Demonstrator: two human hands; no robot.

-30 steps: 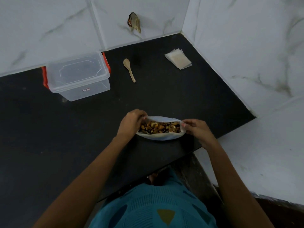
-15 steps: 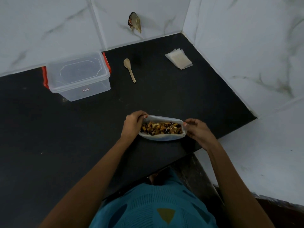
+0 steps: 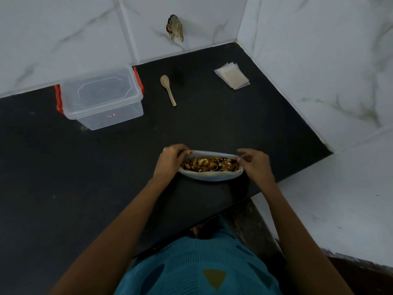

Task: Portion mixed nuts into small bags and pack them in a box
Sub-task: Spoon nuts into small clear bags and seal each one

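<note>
A large clear bag full of mixed nuts stands near the front edge of the black counter, its mouth spread wide. My left hand pinches the bag's left rim. My right hand pinches the right rim with thumb and forefinger, the other fingers spread. A clear plastic box with red clips and its lid on sits at the back left. A small wooden spoon lies beside it. A stack of small empty bags lies at the back right.
White marble tiled walls close the counter at the back and on the right. A hole with debris marks the back wall. The counter's front edge runs diagonally just below the bag.
Both hands have pulled the bag's mouth a little wider apart. The right hand's fingers have spread more. The bag stays in the same place.
</note>
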